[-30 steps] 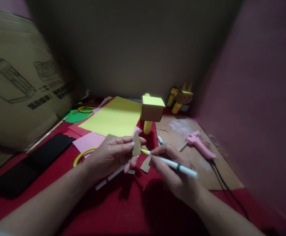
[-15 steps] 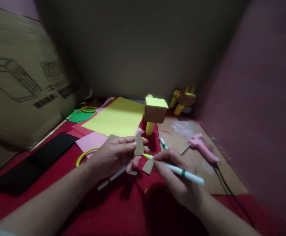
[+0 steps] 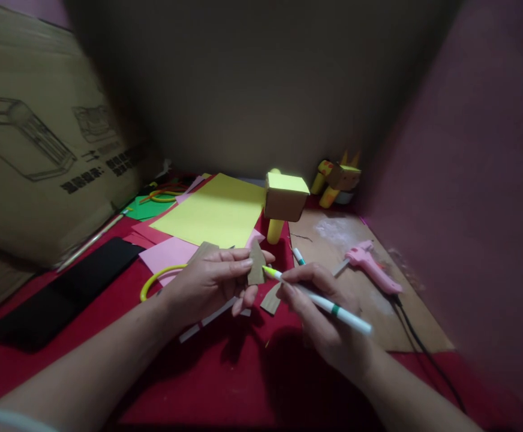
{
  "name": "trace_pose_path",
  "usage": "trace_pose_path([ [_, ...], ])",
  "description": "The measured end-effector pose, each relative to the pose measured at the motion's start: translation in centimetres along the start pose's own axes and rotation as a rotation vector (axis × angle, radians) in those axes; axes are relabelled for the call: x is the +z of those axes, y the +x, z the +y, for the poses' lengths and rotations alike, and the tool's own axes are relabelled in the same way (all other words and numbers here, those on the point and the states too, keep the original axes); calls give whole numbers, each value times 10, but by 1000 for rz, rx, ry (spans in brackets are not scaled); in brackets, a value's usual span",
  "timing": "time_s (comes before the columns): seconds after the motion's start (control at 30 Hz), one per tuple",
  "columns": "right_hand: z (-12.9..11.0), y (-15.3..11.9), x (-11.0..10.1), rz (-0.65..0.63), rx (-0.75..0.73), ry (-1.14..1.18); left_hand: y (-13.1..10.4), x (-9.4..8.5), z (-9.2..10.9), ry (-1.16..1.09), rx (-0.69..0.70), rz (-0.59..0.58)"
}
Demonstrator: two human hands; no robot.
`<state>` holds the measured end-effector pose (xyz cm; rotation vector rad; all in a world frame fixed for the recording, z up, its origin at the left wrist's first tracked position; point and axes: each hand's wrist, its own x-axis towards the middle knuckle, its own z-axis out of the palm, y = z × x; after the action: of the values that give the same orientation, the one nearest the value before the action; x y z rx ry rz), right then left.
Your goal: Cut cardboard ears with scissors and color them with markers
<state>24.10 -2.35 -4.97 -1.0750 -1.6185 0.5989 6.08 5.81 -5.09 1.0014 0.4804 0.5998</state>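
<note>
Between the thumb and fingers of my left hand (image 3: 214,273) is a small pointed cardboard piece (image 3: 257,264), held upright. My right hand (image 3: 322,312) grips a white marker (image 3: 340,316) with a green band, its yellow tip at the right edge of the piece. Whether the tip touches the cardboard I cannot tell. A second cardboard piece (image 3: 270,300) lies on the red table just below, partly behind my right fingers. Beyond my hands stands a cardboard box shape (image 3: 286,204) with a yellow top and a yellow tube under it.
Yellow paper (image 3: 212,207) lies over pink and red sheets at the back. A pink glue gun (image 3: 373,267) with a black cord rests on a cardboard sheet (image 3: 414,327) at right. A black flat object (image 3: 63,294) is at left; a small yellow figure (image 3: 340,180) stands far right.
The marker's tip has moved from the lower corner of the cardboard piece up along its right edge. My left hand keeps its hold on the piece, nearly still.
</note>
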Motion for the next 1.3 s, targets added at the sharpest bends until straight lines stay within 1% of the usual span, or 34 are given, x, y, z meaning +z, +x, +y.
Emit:
trace_pose_path([
  [0.1, -2, 1, -2, -16, -3, -16, 0, 1, 0, -20, 2, 21],
  [0.2, -4, 1, -3, -37, -46, -44, 1, 1, -1, -38, 23, 30],
  [0.27, -3, 1, -2, -35, -60, -29, 1, 0, -2, -36, 16, 13],
  [0.43, 1, 0, 0, -10, -31, 0, 0, -1, -3, -14, -22, -36],
  [0.63, -2, 0, -1, -76, -58, -4, 1, -2, -3, -70, -6, 6],
  [0.83, 0, 2, -3, -49, 46, 64, 0, -2, -2, -31, -21, -46],
  [1.03, -2, 3, -3, -86, -10, 4, 0, 0, -2, -58, -2, -15],
  [1.2, 1, 2, -2, -56, 49, 56, 0, 2, -1, -37, -16, -55],
  [1.3, -1, 2, -3, -89, 58, 21, 0, 0, -2, -21, -6, -11],
])
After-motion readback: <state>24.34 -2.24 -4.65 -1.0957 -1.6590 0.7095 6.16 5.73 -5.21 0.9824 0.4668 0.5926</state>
